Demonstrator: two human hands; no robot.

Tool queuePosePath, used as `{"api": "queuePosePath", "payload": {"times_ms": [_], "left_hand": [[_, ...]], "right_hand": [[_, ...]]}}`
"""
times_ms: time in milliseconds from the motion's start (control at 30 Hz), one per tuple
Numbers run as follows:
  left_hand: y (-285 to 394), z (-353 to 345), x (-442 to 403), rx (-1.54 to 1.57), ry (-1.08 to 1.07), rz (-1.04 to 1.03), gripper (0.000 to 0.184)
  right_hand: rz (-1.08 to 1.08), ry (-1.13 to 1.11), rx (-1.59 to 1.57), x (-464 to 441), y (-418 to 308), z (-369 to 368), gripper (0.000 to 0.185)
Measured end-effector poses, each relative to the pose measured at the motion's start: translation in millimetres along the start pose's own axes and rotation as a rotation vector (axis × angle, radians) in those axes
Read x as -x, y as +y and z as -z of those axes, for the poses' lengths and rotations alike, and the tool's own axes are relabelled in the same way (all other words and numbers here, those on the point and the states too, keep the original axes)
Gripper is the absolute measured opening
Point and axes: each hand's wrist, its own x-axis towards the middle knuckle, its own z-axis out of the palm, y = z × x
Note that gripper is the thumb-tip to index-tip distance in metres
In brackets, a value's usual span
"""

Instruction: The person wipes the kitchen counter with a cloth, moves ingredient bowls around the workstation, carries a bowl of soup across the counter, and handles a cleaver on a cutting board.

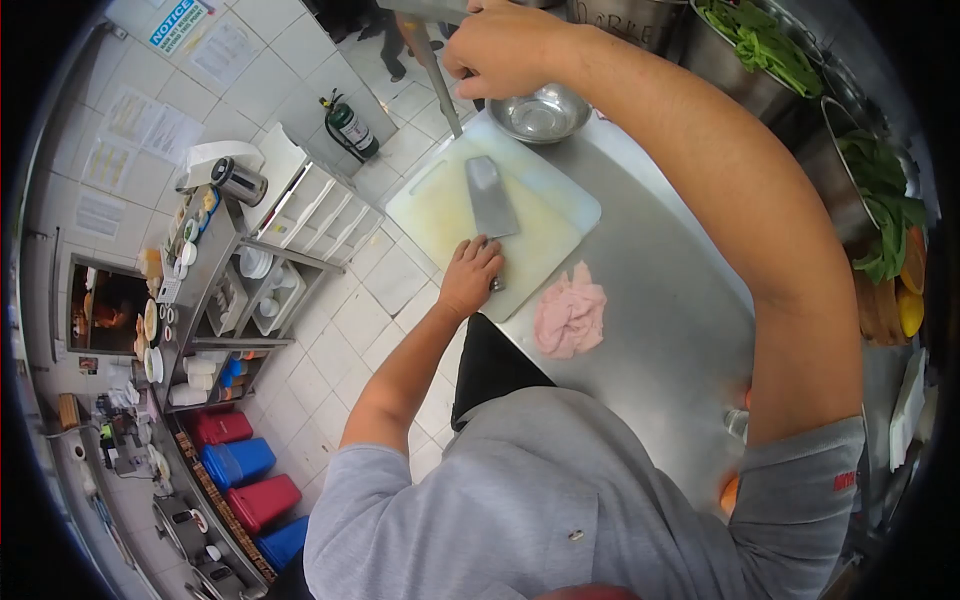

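Observation:
A cleaver [490, 200] lies on the pale cutting board [555, 215], its wide blade pointing away from me. My left hand [474, 274] is closed over its handle at the board's near edge. Stretched far forward, my right hand [508, 52] has curled fingers beside a grey metal edge [425, 8] at the top of the view; what they hold, if anything, I cannot make out. Just below that hand is a steel bowl [541, 113]. A crumpled pink cloth [570, 313] rests on the steel table [660, 300], right of the board.
Metal containers with leafy greens [762, 45] stand at the far right, with a yellow item [909, 311] near them. A metal post [440, 85] rises beyond the board. Across the tiled floor are a fire extinguisher [350, 128], a shelf unit [290, 265] and coloured bins [238, 463].

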Motion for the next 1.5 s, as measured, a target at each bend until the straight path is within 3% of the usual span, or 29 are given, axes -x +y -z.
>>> {"api": "queuePosePath", "payload": {"times_ms": [67, 267, 400, 433, 567, 867, 1200, 1300, 1367, 1500], "left_hand": [[0, -8, 1, 0.023, 0.017, 0.085, 0.033], [6, -19, -3, 0.085, 0.209, 0.213, 0.042], [6, -36, -2, 0.051, 0.289, 0.21, 0.043], [8, -32, -4, 0.045, 0.304, 0.205, 0.043], [16, -26, 3, 0.103, 0.293, 0.277, 0.041], [16, -18, 2, 0.186, 0.354, 0.427, 0.038], [-7, -36, 3, 0.328, 0.426, 0.387, 0.035], [-25, -22, -6, 0.356, 0.328, 0.305, 0.034], [-26, 0, -13, 0.365, 0.479, 0.493, 0.031], [-36, -9, -20, 0.149, 0.652, 0.607, 0.027]], "right_hand": [[-0.012, 0.165, -0.17, -2, 4, -15, 0.022], [-0.017, 0.027, -0.081, -3, 1, -3, 0.022], [0.047, 0.14, 0.024, -3, 6, -6, 0.021], [0.01, 0.077, -0.004, -1, 1, -3, 0.021], [-0.041, -0.078, 0.03, -3, -7, 5, 0.022], [-0.012, -0.046, 0.032, -2, -8, 5, 0.023], [-0.006, -0.03, 0.073, -3, -10, 3, 0.025], [-0.017, -0.029, 0.108, 0, -12, 5, 0.025], [0.001, -0.069, 0.092, -1, -12, 5, 0.024], [0.005, -0.066, 0.137, -1, -12, 3, 0.023]]}}
